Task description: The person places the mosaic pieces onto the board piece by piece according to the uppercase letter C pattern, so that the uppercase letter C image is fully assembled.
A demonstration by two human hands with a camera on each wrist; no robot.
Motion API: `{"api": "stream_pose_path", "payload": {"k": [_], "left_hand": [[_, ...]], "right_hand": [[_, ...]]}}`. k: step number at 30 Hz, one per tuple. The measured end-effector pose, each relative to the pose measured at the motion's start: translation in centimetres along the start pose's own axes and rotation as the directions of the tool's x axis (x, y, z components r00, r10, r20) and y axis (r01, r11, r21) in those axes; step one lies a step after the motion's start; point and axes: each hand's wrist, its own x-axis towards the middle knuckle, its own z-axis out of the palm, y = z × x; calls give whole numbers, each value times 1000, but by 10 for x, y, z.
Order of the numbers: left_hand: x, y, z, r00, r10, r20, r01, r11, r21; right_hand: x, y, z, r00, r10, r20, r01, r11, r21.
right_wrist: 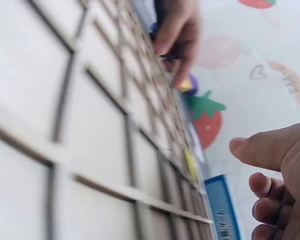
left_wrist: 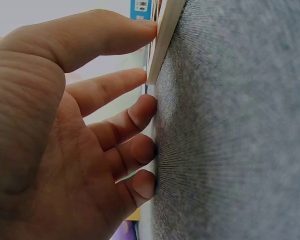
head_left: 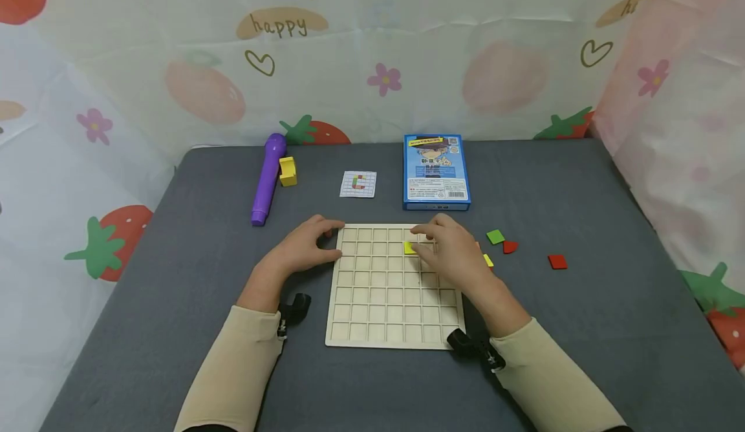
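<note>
Legible text: the word "happy", handwritten in brown on a tan oval, is printed on the backdrop cloth (head_left: pixel 372 50) at upper centre. The blue box (head_left: pixel 436 172) carries printed lines and a small code square, too small to read. The card (head_left: pixel 357 183) shows coloured squares only, no lettering.

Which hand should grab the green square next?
Probably the right hand. It hovers over the board close to the green square, which lies just off the board's right side. The left hand steadies the board's far left edge.
</note>
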Motion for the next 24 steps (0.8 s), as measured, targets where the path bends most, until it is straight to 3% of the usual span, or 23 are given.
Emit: {"api": "stream_pose_path", "payload": {"k": [11,19,24], "left_hand": [[0,0,0,1000,4,-1,-4,1000,-5],[2,-3,1,1000,9,-2,-9,1000,3],[2,-2,2,1000,-1,-2,1,1000,2]], "right_hand": [[-7,9,-49,994,19,-104,-17,1000,22],[-13,27,-80,984,120,-133,-118,993,25],[-20,38,-98,976,189,-105,-187,982,29]]}}
